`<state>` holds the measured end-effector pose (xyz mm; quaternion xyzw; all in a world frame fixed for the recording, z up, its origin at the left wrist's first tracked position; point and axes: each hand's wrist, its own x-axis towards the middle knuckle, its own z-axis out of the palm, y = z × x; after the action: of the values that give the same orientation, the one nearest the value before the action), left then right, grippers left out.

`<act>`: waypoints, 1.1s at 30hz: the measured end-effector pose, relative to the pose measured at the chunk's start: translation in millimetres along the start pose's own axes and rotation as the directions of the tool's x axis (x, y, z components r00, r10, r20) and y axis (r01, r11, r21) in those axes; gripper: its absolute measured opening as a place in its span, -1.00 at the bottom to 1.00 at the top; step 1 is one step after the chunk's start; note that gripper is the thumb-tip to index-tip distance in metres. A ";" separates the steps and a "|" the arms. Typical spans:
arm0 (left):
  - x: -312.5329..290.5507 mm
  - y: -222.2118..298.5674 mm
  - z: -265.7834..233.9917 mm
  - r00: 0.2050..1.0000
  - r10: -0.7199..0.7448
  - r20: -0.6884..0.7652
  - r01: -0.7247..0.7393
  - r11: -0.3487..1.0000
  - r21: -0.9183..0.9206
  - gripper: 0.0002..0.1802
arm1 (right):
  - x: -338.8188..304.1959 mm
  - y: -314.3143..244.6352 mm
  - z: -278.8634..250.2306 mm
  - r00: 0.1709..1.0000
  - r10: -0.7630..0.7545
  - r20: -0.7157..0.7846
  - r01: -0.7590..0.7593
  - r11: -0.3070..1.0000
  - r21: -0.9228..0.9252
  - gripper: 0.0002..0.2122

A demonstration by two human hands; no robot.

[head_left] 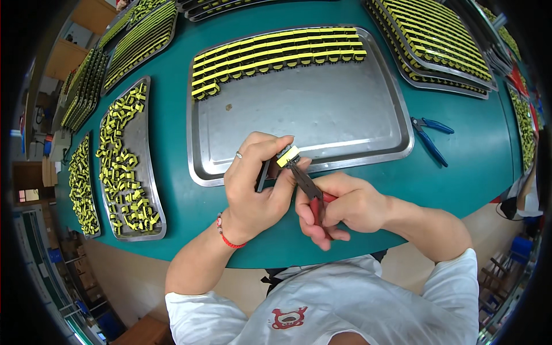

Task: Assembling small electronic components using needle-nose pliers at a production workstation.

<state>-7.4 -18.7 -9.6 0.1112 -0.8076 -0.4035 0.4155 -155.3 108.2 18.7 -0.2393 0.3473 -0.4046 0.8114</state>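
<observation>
Between the thumb and fingers of my left hand (250, 178) is a small transformer (288, 156), black with a band of yellow tape. A dark flat strip (263, 176) also shows against that palm; I cannot tell what it is. My right hand (351, 204) is closed around red-handled needle-nose pliers (309, 187), their handles nearly together. The plier tips meet the near edge of the transformer, where its pins appear to be. Just beyond both hands lies a metal tray (299, 118), with rows of similar transformers (276, 52) along its far side.
Blue-handled cutters (428, 138) lie right of the tray. On the left, a narrow tray (154, 190) holds loose yellow-and-black parts (123, 167), beside a second such tray (85, 190). Stacked full trays stand at far right (437, 43) and far left (141, 46) on the green table (190, 230).
</observation>
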 end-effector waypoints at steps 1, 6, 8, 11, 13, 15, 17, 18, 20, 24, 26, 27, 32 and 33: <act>0.1 0.7 -0.7 1.000 -0.003 0.004 0.003 1.000 0.015 -0.60 | 1.2 1.3 3.3 0.999 -0.042 -0.014 0.041 0.999 -0.015 -0.75; 6.1 17.7 -1.2 0.909 -0.407 0.091 0.414 0.857 -0.306 -0.77 | 1.9 17.2 -7.4 0.722 -0.677 0.143 0.564 0.455 -0.690 -0.76; 5.9 19.7 -1.6 0.794 -0.574 0.201 0.598 0.675 -0.432 -0.77 | 2.4 13.9 -4.5 0.432 -0.898 0.083 0.382 0.099 -0.919 -0.75; 1.8 24.5 2.8 0.811 -0.533 0.242 0.575 0.650 -0.497 -0.76 | 16.9 16.2 -8.7 0.336 -0.940 0.051 0.382 0.087 -0.920 -0.63; -0.8 25.5 4.8 0.854 -0.467 0.229 0.515 0.704 -0.489 -0.75 | 18.3 15.0 -9.9 0.296 -0.951 0.092 0.359 0.021 -0.933 -0.56; -3.2 26.4 6.9 0.837 -0.488 0.248 0.542 0.674 -0.501 -0.76 | 19.5 17.1 -12.0 0.295 -0.948 0.116 0.327 -0.014 -0.945 -0.56; -5.1 26.4 5.2 0.803 -0.508 0.310 0.596 0.674 -0.437 -0.68 | 18.1 16.7 -12.8 0.296 -0.945 0.142 0.297 -0.050 -0.953 -0.56; -5.4 25.2 3.5 0.803 -0.510 0.309 0.596 0.673 -0.437 -0.68 | 14.5 14.4 -12.5 0.315 -0.938 0.144 0.325 -0.036 -0.945 -0.58; -4.6 21.5 -0.1 0.664 -0.577 0.475 0.629 0.088 -0.773 -0.47 | 13.2 15.1 -10.3 0.335 -0.930 0.150 0.357 -0.022 -0.934 -0.59; 2.1 15.1 1.0 0.726 -0.509 0.463 0.469 -0.126 -0.874 -0.16 | 7.0 24.2 -0.1 0.422 -0.900 -0.112 0.534 0.346 -0.772 -0.63; 0.0 15.7 4.5 0.746 -0.509 0.428 0.451 -0.086 -0.888 -0.12 | 8.9 24.8 1.9 0.486 -0.869 -0.097 0.481 0.359 -0.800 -0.61; -1.9 13.4 5.3 0.810 -0.403 0.426 0.468 0.006 -0.884 -0.11 | 12.7 30.2 -1.8 0.457 -0.885 -0.088 0.432 0.307 -0.848 -0.64; -3.5 13.8 7.8 0.873 -0.258 0.413 0.478 0.293 -0.828 -0.05 | 13.7 27.4 6.4 0.474 -0.872 -0.118 0.386 0.326 -0.863 -0.66; -4.3 13.4 8.2 0.873 -0.261 0.412 0.478 0.293 -0.828 -0.05 | 14.0 28.2 6.7 0.471 -0.873 -0.128 0.372 0.327 -0.869 -0.67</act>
<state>-8.8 -3.2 -4.8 0.0084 -0.4390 -0.8714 0.2189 -130.3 113.2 -1.1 -0.5302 0.5776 -0.5720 0.2410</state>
